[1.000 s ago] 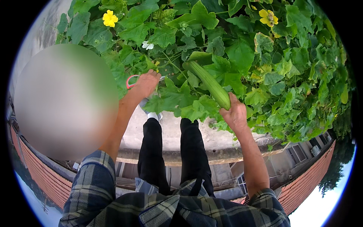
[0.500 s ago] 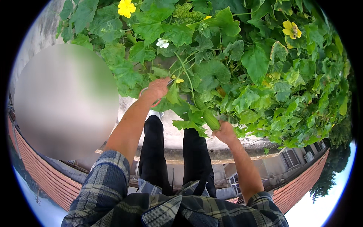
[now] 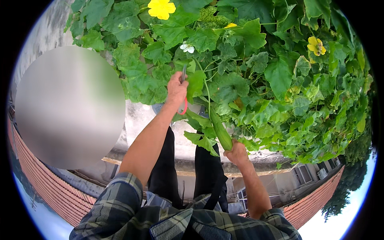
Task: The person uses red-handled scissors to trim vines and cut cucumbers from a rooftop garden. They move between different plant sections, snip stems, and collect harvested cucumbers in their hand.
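Note:
A long green luffa gourd (image 3: 220, 130) hangs slantwise from a thin stem (image 3: 208, 94) among the vine leaves. My right hand (image 3: 237, 153) is closed around its lower end. My left hand (image 3: 176, 90) grips a pair of scissors (image 3: 185, 106) with a red-orange handle, the metal blades pointing up and away from me past my fingers. The blades look closed together and lie to the left of the stem, apart from it. A large leaf (image 3: 196, 83) hangs between my left hand and the stem.
Dense vines (image 3: 280, 76) fill the far side and the right. They bear yellow flowers (image 3: 161, 9) and a white flower (image 3: 187, 48). A concrete ledge (image 3: 138, 120) runs beneath. Tiled roofs (image 3: 52, 184) show lower down at both sides. A blurred round patch covers the left.
My left hand has shifted right, and the scissors have turned to point more upward. My right hand has drawn the luffa slightly toward me. The vines sit a little further right in the view.

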`<state>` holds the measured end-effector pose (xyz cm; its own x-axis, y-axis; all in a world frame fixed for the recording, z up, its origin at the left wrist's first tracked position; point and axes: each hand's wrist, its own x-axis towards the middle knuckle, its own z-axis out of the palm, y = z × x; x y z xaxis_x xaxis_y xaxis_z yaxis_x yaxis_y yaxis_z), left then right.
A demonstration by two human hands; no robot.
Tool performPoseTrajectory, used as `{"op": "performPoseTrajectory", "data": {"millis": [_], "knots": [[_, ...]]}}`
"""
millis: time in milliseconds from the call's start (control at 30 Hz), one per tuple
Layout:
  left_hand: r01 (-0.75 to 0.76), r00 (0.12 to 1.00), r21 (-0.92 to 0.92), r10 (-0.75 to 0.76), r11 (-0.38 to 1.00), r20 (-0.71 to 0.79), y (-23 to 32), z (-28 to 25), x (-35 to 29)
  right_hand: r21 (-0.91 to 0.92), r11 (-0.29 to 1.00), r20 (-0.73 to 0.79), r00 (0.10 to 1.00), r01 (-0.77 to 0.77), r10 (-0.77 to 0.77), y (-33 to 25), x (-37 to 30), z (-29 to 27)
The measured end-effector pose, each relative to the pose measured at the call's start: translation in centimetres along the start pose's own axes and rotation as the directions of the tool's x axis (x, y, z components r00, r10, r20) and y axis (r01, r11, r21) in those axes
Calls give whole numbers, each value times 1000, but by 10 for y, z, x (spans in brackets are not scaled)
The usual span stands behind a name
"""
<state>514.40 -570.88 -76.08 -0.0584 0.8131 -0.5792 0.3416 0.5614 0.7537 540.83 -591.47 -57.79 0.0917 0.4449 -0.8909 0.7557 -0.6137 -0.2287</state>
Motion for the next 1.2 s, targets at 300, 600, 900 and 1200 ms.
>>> {"op": "performPoseTrajectory", "data": {"millis": [300, 600, 900, 1200], "knots": [[347, 850, -396, -106, 850, 516, 34, 101, 24, -33, 999, 57, 997, -40, 42, 9, -9, 16], [173, 921, -283, -53, 944, 387, 124, 115, -72, -35, 990, 119, 983, -136, 139, -7, -52, -17], [118, 935, -292, -7, 949, 354, 152, 72, -101, -6, 997, 109, 991, -83, 83, -13, -75, -30], [204, 925, -253, -102, 946, 367, 177, 34, -103, -23, 993, 58, 992, -115, 116, -24, -97, -42]]}}
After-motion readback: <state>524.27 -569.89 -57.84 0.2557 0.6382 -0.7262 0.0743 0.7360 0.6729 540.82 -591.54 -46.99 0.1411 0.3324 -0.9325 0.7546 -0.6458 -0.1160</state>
